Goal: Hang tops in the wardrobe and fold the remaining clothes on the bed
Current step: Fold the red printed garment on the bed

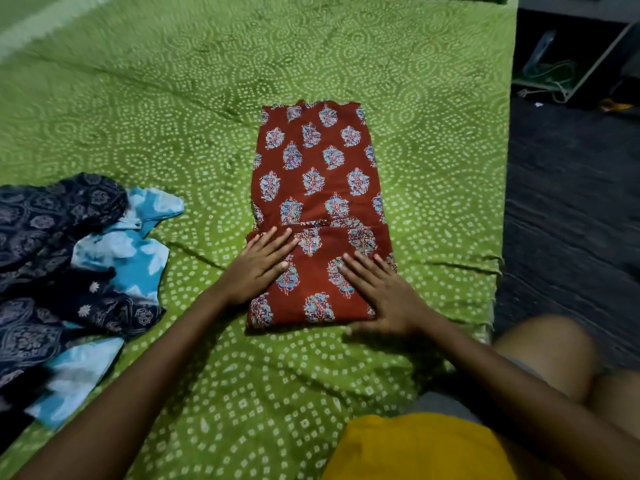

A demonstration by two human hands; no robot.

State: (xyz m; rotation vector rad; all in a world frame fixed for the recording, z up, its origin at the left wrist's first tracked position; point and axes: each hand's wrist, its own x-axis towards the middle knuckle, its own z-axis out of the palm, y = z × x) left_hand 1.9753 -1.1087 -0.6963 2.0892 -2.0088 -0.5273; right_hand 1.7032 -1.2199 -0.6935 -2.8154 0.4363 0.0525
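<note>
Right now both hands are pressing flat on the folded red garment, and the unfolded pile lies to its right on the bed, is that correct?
Not quite: the head view shows the pile to the left of the red garment. Both hands, left and right, do press flat on it.

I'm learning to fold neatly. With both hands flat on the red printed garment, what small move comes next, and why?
Probably fold the near doubled end forward again. Both the left hand and right hand press flat on the red garment, and a long single layer lies beyond them on the bed.
</note>
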